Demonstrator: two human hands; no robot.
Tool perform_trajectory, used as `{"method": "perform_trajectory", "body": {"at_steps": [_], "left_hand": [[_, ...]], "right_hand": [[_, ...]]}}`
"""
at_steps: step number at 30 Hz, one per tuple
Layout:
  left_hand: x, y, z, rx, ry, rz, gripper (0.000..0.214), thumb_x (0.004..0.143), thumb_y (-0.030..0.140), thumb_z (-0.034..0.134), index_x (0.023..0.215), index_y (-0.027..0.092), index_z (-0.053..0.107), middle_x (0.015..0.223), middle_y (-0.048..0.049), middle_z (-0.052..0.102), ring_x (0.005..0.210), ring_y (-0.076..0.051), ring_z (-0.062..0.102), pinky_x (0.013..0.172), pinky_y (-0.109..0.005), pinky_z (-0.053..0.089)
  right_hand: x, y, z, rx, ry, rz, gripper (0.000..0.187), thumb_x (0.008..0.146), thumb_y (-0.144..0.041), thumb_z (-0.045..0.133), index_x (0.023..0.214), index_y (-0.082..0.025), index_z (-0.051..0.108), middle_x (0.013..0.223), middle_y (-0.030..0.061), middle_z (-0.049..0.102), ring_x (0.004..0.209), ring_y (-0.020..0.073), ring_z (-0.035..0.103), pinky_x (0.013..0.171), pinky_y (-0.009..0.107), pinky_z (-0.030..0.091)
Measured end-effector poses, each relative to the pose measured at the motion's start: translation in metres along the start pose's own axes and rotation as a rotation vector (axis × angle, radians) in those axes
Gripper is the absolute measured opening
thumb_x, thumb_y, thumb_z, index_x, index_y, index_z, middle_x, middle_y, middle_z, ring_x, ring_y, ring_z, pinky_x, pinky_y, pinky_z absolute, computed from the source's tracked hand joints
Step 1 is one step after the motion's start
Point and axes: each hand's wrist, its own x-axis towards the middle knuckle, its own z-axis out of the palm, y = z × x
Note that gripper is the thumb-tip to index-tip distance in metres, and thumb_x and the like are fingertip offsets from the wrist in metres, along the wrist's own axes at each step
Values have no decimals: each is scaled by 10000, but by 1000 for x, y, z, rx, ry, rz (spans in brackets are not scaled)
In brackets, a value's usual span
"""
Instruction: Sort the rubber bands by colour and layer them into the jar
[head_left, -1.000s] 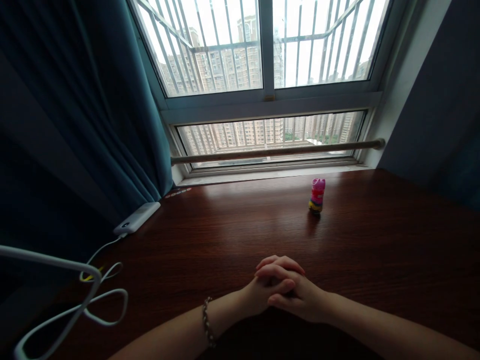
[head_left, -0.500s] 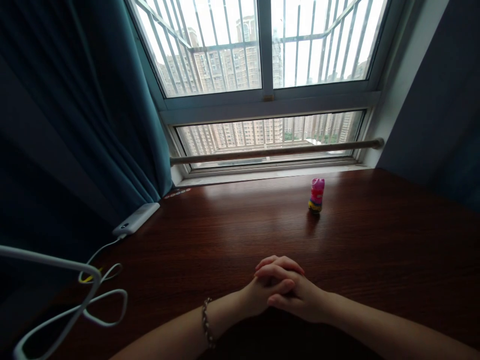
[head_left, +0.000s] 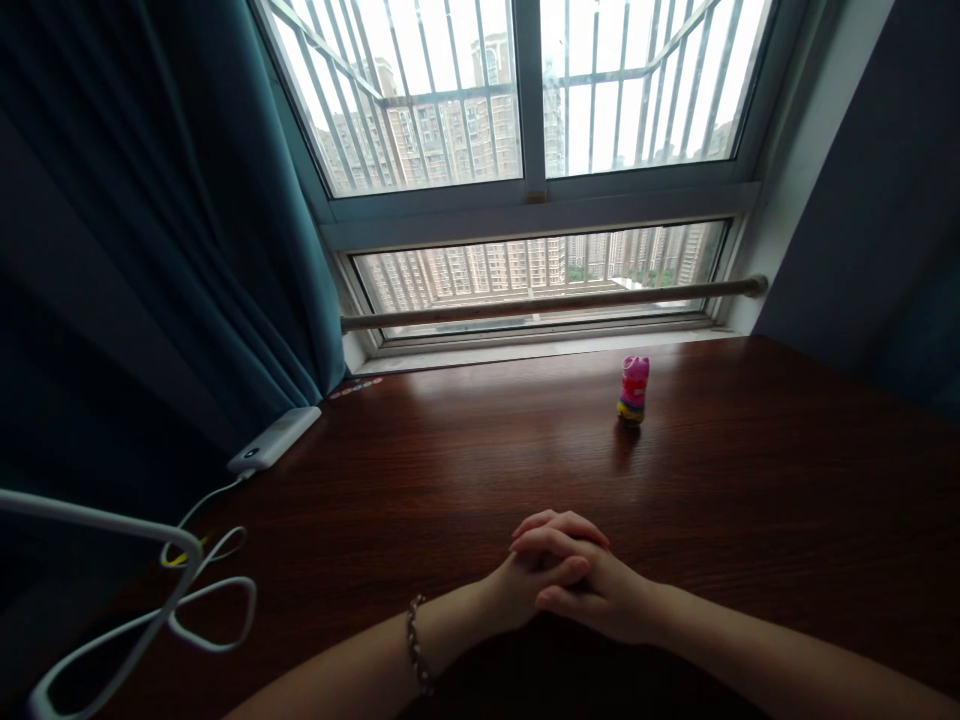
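My left hand [head_left: 517,590] and my right hand [head_left: 600,595] rest clasped together on the dark wooden table [head_left: 420,480], fingers interlaced, with nothing visible between them. A beaded bracelet [head_left: 417,645] circles my left wrist. A small pink toy figure [head_left: 634,390] with yellow and blue bands at its base stands upright farther back on the table, well beyond my hands and a little to the right.
A white power bank [head_left: 274,438] lies at the table's left edge, its white cable [head_left: 180,590] looping toward the near left. A teal curtain [head_left: 172,230] hangs on the left. A barred window [head_left: 525,150] and a horizontal rod [head_left: 555,300] close off the far side.
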Motion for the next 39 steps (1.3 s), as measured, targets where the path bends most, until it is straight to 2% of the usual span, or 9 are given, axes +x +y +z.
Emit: {"method": "perform_trajectory", "body": {"at_steps": [8, 21, 39], "left_hand": [[0, 3, -1, -17, -28, -18, 405, 805, 477, 464, 1049, 165, 547, 990, -87, 508, 965, -209, 484, 851, -354, 426], [0, 0, 1, 5, 9, 17, 383, 809, 461, 467, 1029, 163, 564, 969, -83, 518, 928, -194, 486, 818, -329, 436], [0, 3, 0, -25, -8, 6, 350, 811, 405, 490, 1043, 153, 563, 985, -89, 516, 945, -205, 491, 832, -342, 436]], "right_hand": [[1, 0, 0, -5, 0, 4, 385, 789, -338, 563, 1147, -215, 494, 1109, 78, 470, 1076, 201, 426, 907, 347, 399], [1, 0, 0, -3, 7, -5, 382, 785, -318, 572, 1141, -200, 500, 1104, 81, 477, 1084, 194, 419, 902, 334, 399], [1, 1, 0, 6, 2, -15, 387, 791, -311, 568, 1153, -198, 491, 1110, 79, 476, 1076, 192, 429, 904, 319, 395]]}}
